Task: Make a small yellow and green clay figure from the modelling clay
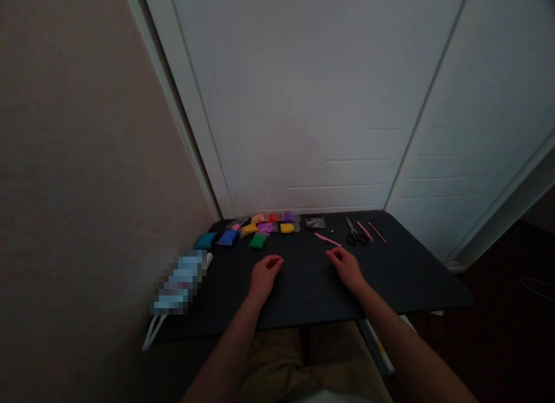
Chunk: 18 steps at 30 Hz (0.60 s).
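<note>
My left hand (263,274) hovers over or rests on the dark table, its thumb and fingers pinched together. Opposite it, my right hand (346,265) is also closed in a pinch. Whatever either hand may hold is too small to make out. The green packet (259,241) lies just beyond my left hand. Nearest to my right hand is a slim pink modelling tool (328,239). Black-handled scissors (356,236) lie beyond that hand, beside another pink tool (365,230) and a thin reddish stick (377,232). A tiny yellow bit (332,231) sits behind the first tool.
Several coloured packets cluster at the back left, among them a blue packet (228,237), a teal packet (205,241) and a yellow packet (287,228). A clear bag (315,222) lies right of them. A pixelated light-blue object (180,284) occupies the left edge. White panels (295,102) rise behind the table (303,299).
</note>
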{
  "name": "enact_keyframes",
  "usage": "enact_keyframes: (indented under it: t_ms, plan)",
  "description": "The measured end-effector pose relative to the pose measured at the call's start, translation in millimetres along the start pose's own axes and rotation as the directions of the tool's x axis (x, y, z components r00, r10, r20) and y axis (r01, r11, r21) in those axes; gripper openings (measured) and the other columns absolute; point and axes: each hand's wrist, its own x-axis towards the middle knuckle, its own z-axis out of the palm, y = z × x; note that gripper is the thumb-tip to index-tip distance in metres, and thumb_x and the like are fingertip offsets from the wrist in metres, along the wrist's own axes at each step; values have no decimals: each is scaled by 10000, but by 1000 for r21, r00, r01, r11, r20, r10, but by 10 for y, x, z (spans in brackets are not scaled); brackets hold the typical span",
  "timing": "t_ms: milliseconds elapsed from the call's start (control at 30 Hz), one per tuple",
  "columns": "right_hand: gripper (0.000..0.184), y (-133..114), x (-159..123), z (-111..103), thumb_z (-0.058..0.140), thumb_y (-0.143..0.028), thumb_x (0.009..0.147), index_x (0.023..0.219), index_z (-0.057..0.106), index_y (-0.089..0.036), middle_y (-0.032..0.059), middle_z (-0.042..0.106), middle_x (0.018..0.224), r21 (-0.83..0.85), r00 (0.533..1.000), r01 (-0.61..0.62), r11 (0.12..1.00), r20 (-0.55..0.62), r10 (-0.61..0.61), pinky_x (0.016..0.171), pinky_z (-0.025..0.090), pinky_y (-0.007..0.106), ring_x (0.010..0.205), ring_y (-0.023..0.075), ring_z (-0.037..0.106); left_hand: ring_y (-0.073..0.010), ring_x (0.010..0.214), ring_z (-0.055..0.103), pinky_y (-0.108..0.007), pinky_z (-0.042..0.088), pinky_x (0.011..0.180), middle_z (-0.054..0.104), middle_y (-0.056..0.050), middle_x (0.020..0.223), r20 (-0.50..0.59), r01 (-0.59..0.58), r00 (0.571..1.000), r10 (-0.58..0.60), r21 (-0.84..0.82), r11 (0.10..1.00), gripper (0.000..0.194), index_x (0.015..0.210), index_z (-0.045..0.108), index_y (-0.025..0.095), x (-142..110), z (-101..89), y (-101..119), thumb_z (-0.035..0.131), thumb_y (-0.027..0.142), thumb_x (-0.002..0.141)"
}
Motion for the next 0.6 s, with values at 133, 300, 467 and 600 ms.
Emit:
enact_keyframes:
  t_ms: [133,300,467,600]
  plan:
    - [317,-23,-3,-1,452,-479,701,674,542,-176,-6,539,587,-2,1000,-16,1000,10,16,528,359,240,549,133,490,-179,746,582,-281,440,680,639,-34,794,7,12,1000,-11,-15,1000,254,804,617,170,8,-7,16,528,366,668]
    - [274,-56,-11,-9,445,-426,719,736,567,-181,0,578,646,7,998,-29,1000,62,28,562,379,246,602,143,529,-179,737,585,-279,444,667,640,-36,782,31,42,999,-42,-11,999,269,809,613,165,20,-10,12,524,376,669]
    - [263,-68,-11,11,432,-423,735,729,556,-192,-13,564,636,-10,995,-37,999,90,38,552,371,238,593,134,517,-179,758,584,-281,441,691,640,-35,800,49,68,997,-68,-9,998,278,829,608,174,27,-3,3,528,385,668]
    - [258,-55,1,23,462,-433,717,668,538,-192,-18,547,600,-36,991,-46,998,122,50,519,365,231,560,129,502,-189,741,590,-288,447,678,646,-37,783,69,111,992,-109,-22,994,280,805,616,175,42,-24,9,544,398,652]
